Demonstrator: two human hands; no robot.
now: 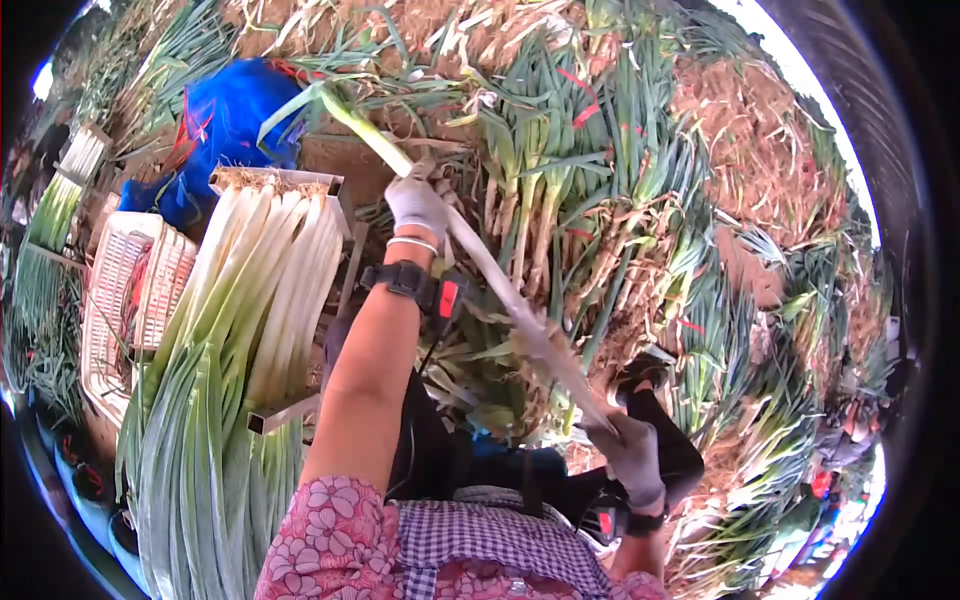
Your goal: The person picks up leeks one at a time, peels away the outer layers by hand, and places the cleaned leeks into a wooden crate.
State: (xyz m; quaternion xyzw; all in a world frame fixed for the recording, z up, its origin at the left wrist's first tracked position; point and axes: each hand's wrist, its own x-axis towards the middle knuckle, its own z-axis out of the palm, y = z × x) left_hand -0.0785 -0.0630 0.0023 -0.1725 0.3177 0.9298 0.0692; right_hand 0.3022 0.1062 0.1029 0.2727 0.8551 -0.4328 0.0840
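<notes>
My left hand (418, 203), in a pale glove, is closed around a long green onion (375, 140) just below its green leaves. From that fist, the onion's white stalk slants down to the right, where its lower stretch is blurred. At that low end, my gloved right hand (632, 460) is closed on the pale end; whether it grips the stalk itself or a loose outer skin I cannot tell. Left of my left forearm, a big stack of cleaned green onions (270, 250) rests in a metal-framed rack (335, 184), roots away from me.
Untrimmed green onions (545, 150) lie in heaps ahead and to the right, with dry peelings (750, 150) among them. A white plastic basket (105, 310) and a blue bundle (235, 110) are on the left. Beyond the basket is another onion stack (60, 205).
</notes>
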